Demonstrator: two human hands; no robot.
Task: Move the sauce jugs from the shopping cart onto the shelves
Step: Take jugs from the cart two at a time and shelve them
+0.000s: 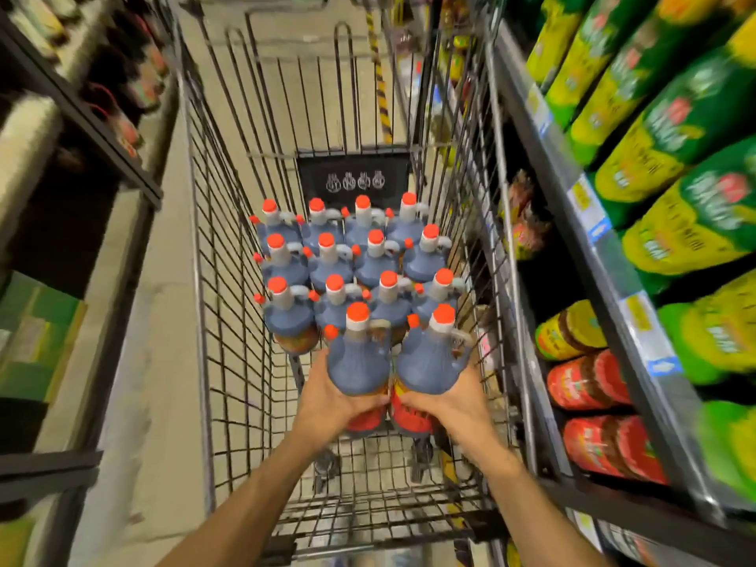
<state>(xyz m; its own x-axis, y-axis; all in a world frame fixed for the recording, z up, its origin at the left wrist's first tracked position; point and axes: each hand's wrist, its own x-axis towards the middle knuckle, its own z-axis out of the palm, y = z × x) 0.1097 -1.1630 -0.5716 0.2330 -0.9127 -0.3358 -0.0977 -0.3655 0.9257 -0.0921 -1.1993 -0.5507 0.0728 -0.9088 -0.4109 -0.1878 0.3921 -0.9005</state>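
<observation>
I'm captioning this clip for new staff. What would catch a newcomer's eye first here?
The red-capped sauce jugs stand in tight rows inside the wire shopping cart, centre frame. Just nearer, the left hand grips the near-left jug and the right hand grips the near-right jug, side by side. Along the right, the shelves hold bright green-and-yellow packs.

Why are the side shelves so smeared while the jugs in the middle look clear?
Head view: blur streaks the green packs on the right shelf and the goods at left, strongest near the edges; the jugs, left hand and right hand are sharper. The wide-angle lens bows the wires of the cart.
</observation>
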